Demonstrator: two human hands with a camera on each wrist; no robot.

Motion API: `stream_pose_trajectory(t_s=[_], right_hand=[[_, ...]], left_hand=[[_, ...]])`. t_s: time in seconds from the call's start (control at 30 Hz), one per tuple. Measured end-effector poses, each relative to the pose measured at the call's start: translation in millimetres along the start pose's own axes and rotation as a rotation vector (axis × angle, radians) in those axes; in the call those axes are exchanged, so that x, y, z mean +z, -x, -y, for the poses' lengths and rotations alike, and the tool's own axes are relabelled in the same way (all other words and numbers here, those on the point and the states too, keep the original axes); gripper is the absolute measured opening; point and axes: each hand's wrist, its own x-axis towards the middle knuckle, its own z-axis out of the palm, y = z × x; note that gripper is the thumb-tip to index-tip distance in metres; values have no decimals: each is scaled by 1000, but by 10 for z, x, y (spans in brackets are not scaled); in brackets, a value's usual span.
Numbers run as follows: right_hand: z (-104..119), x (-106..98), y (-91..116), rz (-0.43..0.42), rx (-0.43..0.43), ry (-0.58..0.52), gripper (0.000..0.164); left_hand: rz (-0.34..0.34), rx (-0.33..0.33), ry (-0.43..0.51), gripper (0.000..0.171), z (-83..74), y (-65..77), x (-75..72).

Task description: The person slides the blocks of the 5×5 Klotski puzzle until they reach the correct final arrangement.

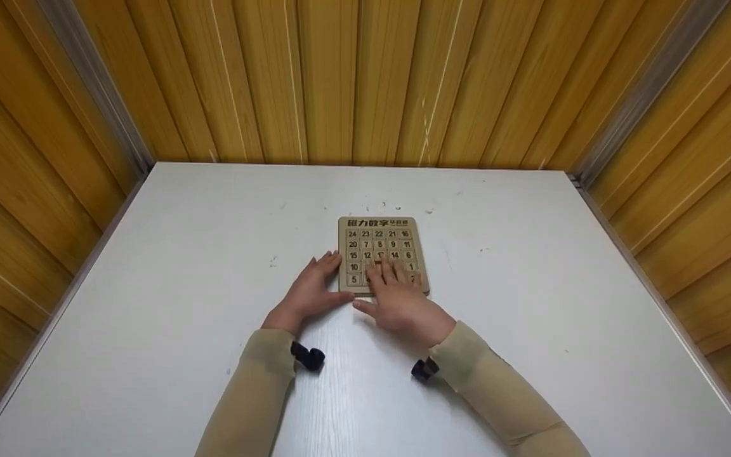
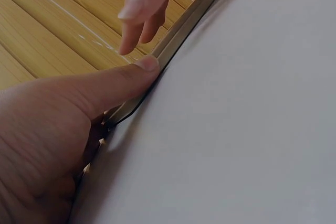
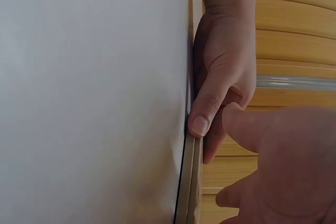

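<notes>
nearest the camera, at the bottom of the head view, are two tan sleeves [image 1: 248, 387], each with a small black device [image 1: 308, 357] at its cuff. beyond them, near the middle of a white table [image 1: 530, 273], a wooden number board [image 1: 378, 223] lies flat. dark characters run along its far edge, and below them sit square number tiles [image 1: 379, 244] in rows of five. the far row reads 24, 23, 22, 21, 16; the next 20, 7, 8, 9, 11. several tiles in the two nearest rows are hidden.

the left hand [image 1: 310, 287] grips the board's near left corner, thumb against the near edge and fingers along the left side; the left wrist view shows that thumb on the edge. the right hand [image 1: 407, 304] lies over the nearer tiles with its fingers apart and clamped on nothing, its thumb out past the near edge; whether its fingertips press the tiles or hover just above, i cannot tell.

a few dark specks [image 1: 398, 208] dot the table just past the board. farther out, yellow wood-grain panels [image 1: 327, 82] rise behind and at both sides, with grey metal posts [image 1: 96, 82] at the back corners.
</notes>
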Motion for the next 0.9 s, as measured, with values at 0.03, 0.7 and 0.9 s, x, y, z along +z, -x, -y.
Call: stream_pose_trajectory(t_s=[0.03,0.7,0.9], right_hand=[[8,1,34,7,-6,-1,90],[109,72,293,67,1,-22,86],[93,75,260,60,8,-23,87]], left_hand=[[-1,-6,0,92,2,0,3],[1,-27,-11,94,0,4,8],[2,-11,-29,94,5,0,14]])
